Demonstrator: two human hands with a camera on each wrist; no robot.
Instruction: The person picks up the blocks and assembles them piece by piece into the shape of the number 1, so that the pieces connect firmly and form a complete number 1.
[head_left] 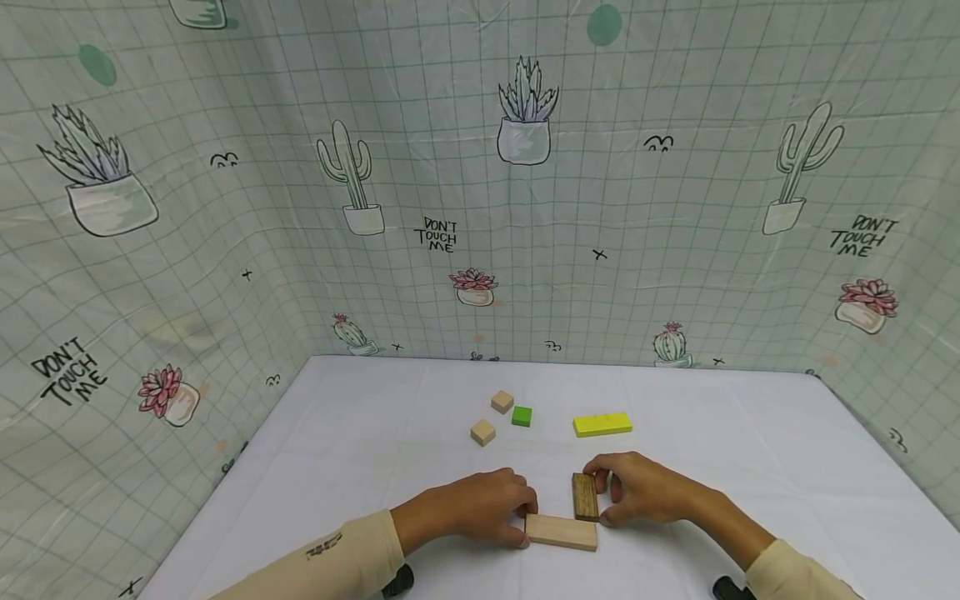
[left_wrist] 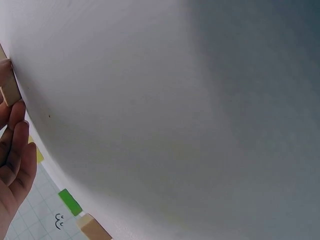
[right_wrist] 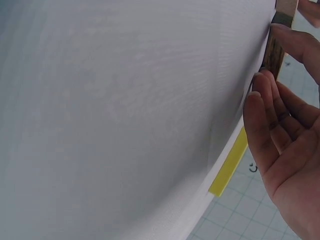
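Note:
A pale wooden plank-shaped block (head_left: 561,532) lies flat on the white table, its left end pinched between the thumb and fingers of my left hand (head_left: 491,507). Just behind its right half, a dark brown wooden block (head_left: 585,497) points away from me, its near end right at the pale one's back edge. My right hand (head_left: 648,490) grips the dark block from the right, thumb at the near end and fingers at the far end. In the right wrist view, thumb and fingertips span the dark block (right_wrist: 273,50). The left wrist view catches only the pale block's end (left_wrist: 11,94).
Beyond my hands lie a yellow block (head_left: 603,425), a green block (head_left: 521,416) and two small pale wooden blocks, one farther back (head_left: 502,402) and one nearer (head_left: 483,432). A cloth printed with cacti (head_left: 600,208) hangs behind the white table (head_left: 360,425).

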